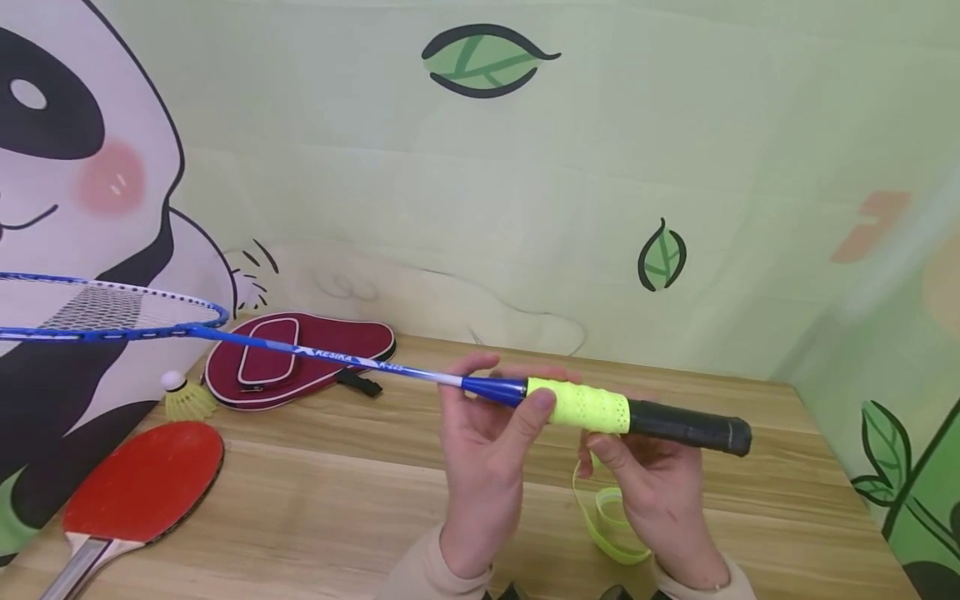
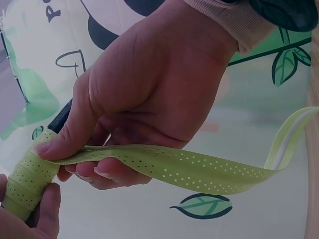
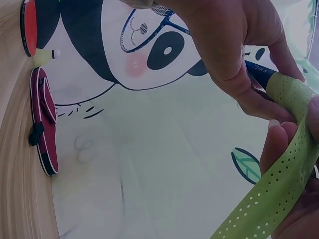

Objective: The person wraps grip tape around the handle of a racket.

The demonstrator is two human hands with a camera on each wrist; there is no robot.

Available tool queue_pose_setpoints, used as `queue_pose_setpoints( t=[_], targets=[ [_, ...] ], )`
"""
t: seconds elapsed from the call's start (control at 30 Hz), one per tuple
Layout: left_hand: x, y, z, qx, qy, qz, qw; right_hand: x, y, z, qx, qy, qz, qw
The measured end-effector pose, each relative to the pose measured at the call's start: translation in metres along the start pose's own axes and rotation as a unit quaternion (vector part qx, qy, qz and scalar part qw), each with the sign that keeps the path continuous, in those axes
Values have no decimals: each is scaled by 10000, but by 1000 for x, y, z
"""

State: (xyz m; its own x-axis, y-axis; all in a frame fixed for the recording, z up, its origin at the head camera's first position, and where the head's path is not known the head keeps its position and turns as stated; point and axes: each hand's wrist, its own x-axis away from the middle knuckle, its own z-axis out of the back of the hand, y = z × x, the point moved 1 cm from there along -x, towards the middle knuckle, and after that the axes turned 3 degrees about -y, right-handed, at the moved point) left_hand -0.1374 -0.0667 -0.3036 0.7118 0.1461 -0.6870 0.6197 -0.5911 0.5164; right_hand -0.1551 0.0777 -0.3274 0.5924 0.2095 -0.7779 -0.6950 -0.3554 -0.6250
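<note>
A blue badminton racket point(image 1: 495, 389) is held above the table, its head to the left and its black handle point(image 1: 686, 425) to the right. Perforated yellow-green grip tape point(image 1: 577, 406) wraps the upper part of that handle in overlapping turns. My left hand point(image 1: 480, 475) grips the wrapped part near the blue cone, thumb on the tape. At the lower end of the wrap, my right hand point(image 1: 667, 504) pinches the tape between thumb and fingers. From there the loose strip point(image 2: 199, 167) runs off, its tail curling down by the table in the head view.
On the wooden table point(image 1: 315, 500), a red table tennis bat point(image 1: 153, 479) lies at the left front. Behind it are a yellow shuttlecock point(image 1: 187, 400) and a maroon racket case point(image 1: 330, 342). A printed panda backdrop point(image 1: 525, 208) stands behind the table.
</note>
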Motion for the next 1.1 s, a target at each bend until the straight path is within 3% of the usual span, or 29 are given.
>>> queue_pose_setpoints(
  t=[0.47,0.63,0.8,0.87,1.1],
  targets=[
    [1,1,1,-231,607,344,9973,-3,0,-1,114,-173,119,9997],
    [1,1,1,-286,789,395,9957,-2,2,-2,-124,-95,212,9997],
    [1,1,1,-358,946,451,9939,0,1,-2,38,22,77,10000],
    [0,1,0,-325,872,361,9950,0,1,-2,98,48,18,9999],
    [-1,1,-3,746,101,-126,9971,0,3,-4,55,76,65,9999]
  ],
)
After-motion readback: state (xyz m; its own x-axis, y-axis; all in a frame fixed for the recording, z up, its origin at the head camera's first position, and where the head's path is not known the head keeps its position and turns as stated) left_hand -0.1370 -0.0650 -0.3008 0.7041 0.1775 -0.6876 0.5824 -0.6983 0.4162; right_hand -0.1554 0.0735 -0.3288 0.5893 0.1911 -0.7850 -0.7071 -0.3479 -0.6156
